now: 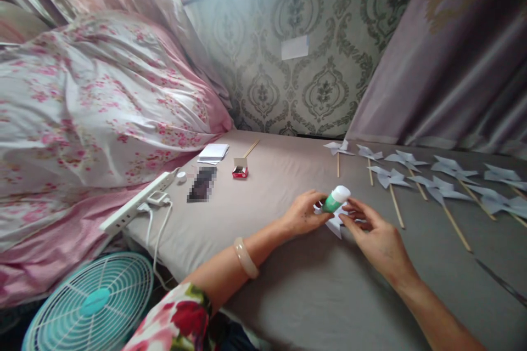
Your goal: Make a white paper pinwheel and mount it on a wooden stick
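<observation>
Glue stick [334,200] clamped in left hand [307,214]; right hand [379,240] pinches white paper [335,227] between them. Uneven pull could crease the paper.

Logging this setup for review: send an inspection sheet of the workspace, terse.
Surface: taupe cloth-covered flat surface, lightly creased.
Work items: green plastic tube with white end, above folded white paper piece, partly hidden; several white paper pinwheels on wooden sticks at right.
Clutter: white paper stack, small open red box, thin wooden sticks, small white round item, pixelated dark rectangle.
Hands: left hand holds the tube; right hand at the paper, grip unclear.
Cables: white cables run from white plastic power strip over the edge, beside round turquoise fan.
Surroundings: grey-green patterned wall, mauve curtain, pink floral fabric.
</observation>
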Motion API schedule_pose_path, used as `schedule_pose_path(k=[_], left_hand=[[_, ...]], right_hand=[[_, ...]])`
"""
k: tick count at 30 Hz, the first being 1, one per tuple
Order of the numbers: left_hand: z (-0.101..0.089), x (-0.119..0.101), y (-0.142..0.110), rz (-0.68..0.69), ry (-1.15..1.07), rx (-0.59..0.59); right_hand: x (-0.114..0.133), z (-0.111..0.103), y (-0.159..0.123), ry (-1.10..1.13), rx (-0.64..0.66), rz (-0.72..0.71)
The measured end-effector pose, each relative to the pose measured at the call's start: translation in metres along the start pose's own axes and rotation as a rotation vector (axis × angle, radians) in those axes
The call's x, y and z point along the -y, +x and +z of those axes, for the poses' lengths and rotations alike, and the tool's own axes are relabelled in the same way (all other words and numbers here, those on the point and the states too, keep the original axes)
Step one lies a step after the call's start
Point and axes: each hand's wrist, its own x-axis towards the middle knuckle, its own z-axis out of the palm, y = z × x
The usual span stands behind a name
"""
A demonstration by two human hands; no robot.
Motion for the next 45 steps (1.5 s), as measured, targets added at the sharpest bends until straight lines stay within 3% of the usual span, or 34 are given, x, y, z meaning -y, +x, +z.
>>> schedule_pose_path(k=[3,7,11,15,24,45], left_hand=[[-0.022,0.016,0.002,-0.109,0.078,-0.134],[-0.065,0.040,0.003,-0.324,0.255,-0.349],[-0.102,0.061,0.004,-0.452,0.371,-0.473],[-0.121,0.075,0.005,-0.573,0.466,-0.534],[-0.120,0.080,0.013,-0.707,0.584,-0.564],[-0.107,0.074,0.008,-0.753,0.710,-0.560]], right_hand=[[0.001,-0.003,-0.002,-0.033,-0.067,-0.041],[0.000,-0.006,-0.003,-0.124,-0.193,-0.117],[-0.002,-0.004,-0.004,-0.202,-0.237,-0.206],[-0.002,-0.001,-0.006,-0.231,-0.240,-0.248],[-0.009,0.001,-0.008,-0.243,-0.192,-0.255],[-0.014,-0.007,-0.002,-0.280,-0.241,-0.197]])
